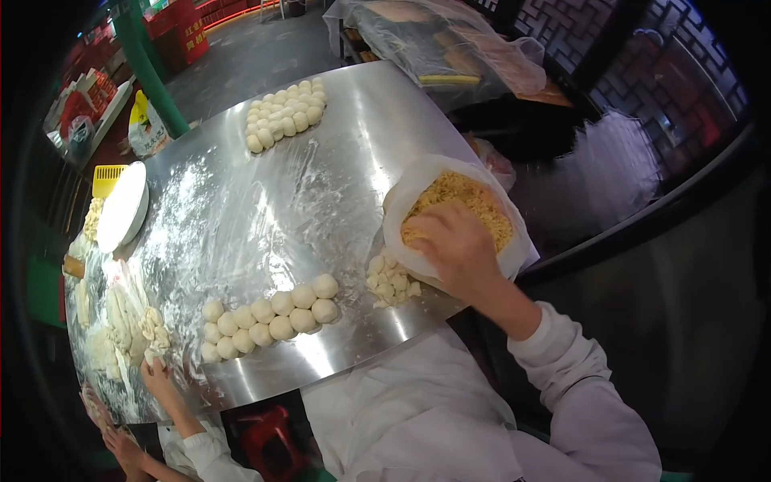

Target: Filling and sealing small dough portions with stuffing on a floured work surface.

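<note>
My right hand [459,247] is over a white-lined bowl [395,229] at the table's right edge. Its bent fingers are closed at the near left side of the yellow crumbly filling [470,193]; the fingertips are partly hidden. Beside the bowl lies a pile of small cut dough pieces [391,281]. Rows of round dough balls [281,304] stand along the near edge, left of that pile. My left hand is outside the picture.
A co-worker's hand [155,371] touches dough at the left, among dough strips [122,321]. More dough balls [287,112] sit at the far end of the floury steel table [361,169]. A white basin [123,207] stands by the left edge; a plastic-covered rack [450,48] is beyond.
</note>
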`<action>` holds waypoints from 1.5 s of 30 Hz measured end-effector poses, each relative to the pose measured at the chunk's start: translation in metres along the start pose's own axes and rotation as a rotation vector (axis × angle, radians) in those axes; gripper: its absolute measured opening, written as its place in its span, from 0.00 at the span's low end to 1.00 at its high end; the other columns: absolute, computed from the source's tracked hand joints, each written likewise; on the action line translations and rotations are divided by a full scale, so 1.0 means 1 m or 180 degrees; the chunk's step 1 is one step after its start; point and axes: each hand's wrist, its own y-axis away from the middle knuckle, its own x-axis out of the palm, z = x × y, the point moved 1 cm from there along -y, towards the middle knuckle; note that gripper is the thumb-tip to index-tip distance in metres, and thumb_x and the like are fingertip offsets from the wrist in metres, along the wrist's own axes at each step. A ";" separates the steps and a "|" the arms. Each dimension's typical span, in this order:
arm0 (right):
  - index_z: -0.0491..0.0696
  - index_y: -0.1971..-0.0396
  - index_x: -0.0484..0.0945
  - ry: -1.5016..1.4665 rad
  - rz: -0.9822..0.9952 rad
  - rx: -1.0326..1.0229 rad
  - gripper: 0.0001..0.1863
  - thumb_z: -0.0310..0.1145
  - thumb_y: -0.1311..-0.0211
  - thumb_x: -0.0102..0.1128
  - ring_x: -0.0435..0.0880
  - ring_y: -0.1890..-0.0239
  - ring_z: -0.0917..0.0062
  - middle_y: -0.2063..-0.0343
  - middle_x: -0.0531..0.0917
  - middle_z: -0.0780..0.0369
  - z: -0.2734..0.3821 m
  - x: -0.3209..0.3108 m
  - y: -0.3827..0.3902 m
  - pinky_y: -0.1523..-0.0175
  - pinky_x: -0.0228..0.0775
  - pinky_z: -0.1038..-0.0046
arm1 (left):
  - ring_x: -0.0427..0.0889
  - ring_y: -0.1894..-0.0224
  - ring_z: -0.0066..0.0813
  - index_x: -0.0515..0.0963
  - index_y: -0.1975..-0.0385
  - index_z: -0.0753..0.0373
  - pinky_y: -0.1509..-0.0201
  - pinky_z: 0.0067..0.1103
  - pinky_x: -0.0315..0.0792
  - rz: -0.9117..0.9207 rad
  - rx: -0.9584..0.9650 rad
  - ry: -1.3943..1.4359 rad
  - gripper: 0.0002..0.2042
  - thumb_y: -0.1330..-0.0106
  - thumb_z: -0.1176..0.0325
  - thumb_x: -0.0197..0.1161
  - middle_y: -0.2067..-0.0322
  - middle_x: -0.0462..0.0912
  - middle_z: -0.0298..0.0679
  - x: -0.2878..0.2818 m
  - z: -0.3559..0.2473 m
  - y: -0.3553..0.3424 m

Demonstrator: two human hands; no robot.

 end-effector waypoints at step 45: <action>0.52 0.72 0.81 0.0108 0.0838 -0.0045 0.04 0.31 0.50 0.66 0.78 0.57 0.66 0.67 0.79 0.62 -0.089 0.001 0.023 0.49 0.66 0.64 | 0.80 0.62 0.24 0.74 0.48 0.69 0.61 0.21 0.73 0.3837 -0.0783 0.2065 0.15 0.33 0.75 0.52 0.54 0.81 0.45 0.410 -0.286 0.311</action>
